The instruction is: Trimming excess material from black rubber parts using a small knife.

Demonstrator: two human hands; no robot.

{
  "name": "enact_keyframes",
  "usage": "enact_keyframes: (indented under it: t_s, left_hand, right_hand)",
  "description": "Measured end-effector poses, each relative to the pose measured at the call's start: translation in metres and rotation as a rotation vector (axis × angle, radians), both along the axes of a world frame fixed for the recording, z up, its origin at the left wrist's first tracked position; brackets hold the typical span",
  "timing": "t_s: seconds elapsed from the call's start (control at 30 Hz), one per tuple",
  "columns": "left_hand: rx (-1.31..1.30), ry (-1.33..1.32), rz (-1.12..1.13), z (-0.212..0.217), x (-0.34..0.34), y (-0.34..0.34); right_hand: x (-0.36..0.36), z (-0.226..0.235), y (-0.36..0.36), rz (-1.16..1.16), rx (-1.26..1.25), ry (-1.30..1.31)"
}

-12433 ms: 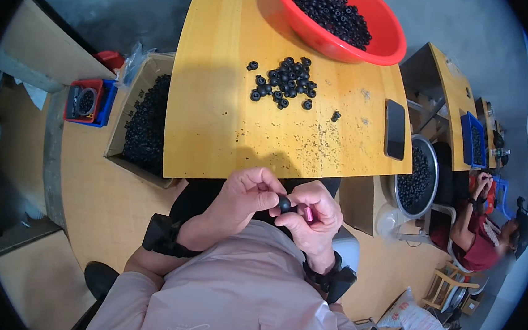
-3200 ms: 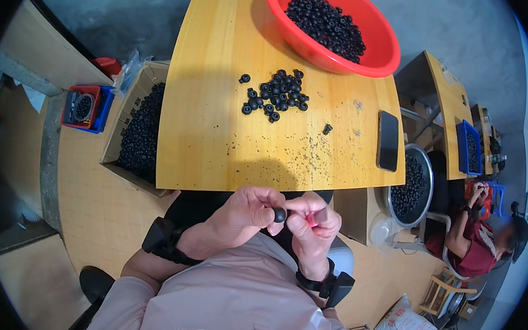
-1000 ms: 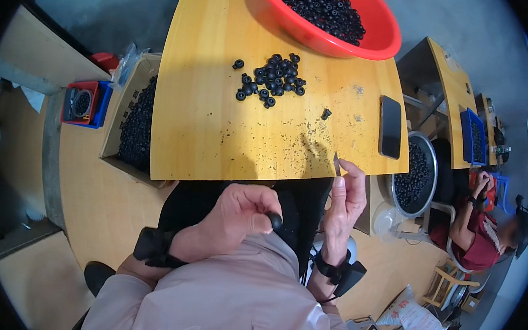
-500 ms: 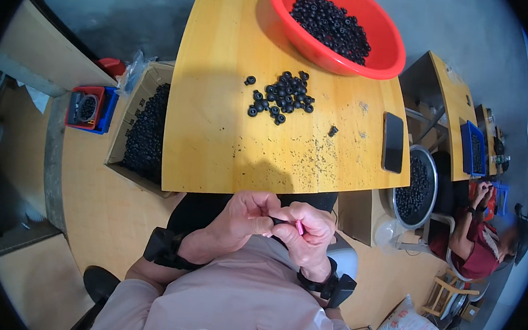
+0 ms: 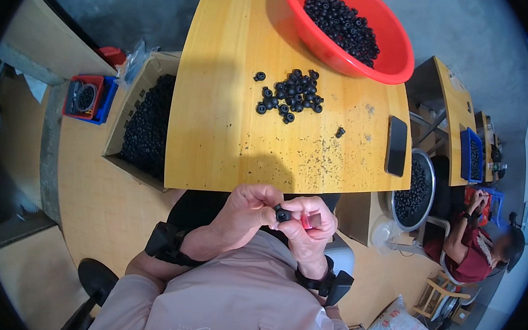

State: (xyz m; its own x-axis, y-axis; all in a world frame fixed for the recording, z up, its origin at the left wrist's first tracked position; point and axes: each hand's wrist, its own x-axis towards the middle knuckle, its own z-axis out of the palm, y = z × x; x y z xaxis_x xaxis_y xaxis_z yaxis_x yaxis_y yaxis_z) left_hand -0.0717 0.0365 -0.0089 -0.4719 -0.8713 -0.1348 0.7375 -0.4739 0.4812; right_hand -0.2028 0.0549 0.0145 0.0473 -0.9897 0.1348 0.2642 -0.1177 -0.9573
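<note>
Just off the table's near edge, my left hand [image 5: 249,212] pinches a small black ring-shaped part [image 5: 282,215] between thumb and fingertips. Its round opening faces up toward me. Close against it, my right hand [image 5: 309,230] is closed around a small pink tool [image 5: 311,221], whose working end is hidden by the fingers. Right fingertips touch the black part too. On the yellow table [image 5: 210,136] beyond my hands lies a loose pile of similar black parts [image 5: 294,94], with one single black part [image 5: 340,132] apart to the right.
A red basin [image 5: 402,58] of black parts stands at the table's far right, a phone [image 5: 396,145] below it. Black crumbs are scattered nearby. A cardboard box [image 5: 114,134] of parts is at left, a metal bowl [image 5: 430,200] at right. Another person [image 5: 472,243] sits further right.
The black part has turned so its opening now shows, and the pink tool is more exposed in my right hand. The view has shifted slightly; the table pile looks the same.
</note>
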Motion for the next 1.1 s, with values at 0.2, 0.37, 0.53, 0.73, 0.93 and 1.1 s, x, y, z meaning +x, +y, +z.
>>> enact_keyframes:
  t_s: [0.2, 0.37, 0.53, 0.73, 0.93, 1.1]
  left_hand:
    - [-0.192, -0.265, 0.142, 0.008, 0.024, -0.007]
    - [-0.231, -0.478, 0.590, -0.012, 0.108, -0.020]
    - [-0.154, -0.856, 0.761, -0.054, 0.170, -0.026]
    - [-0.184, -1.018, 0.841, -0.027, 0.141, -0.029]
    - [-0.291, -0.689, 0.397, 0.002, 0.069, -0.027]
    - [-0.104, -0.241, 0.009, 0.016, 0.012, -0.021]
  right_hand:
    - [-0.001, 0.004, -0.012, -0.028, -0.050, 0.187]
    - [-0.015, -0.006, -0.053, -0.187, 0.063, 0.414]
    - [-0.009, -0.012, -0.098, -0.286, 0.066, 1.088]
    - [-0.001, -0.037, -0.118, -0.290, -0.056, 1.334]
    - [-0.010, -0.011, -0.077, -0.141, 0.072, 0.694]
    - [-0.012, 0.018, -0.032, -0.012, -0.083, 0.488]
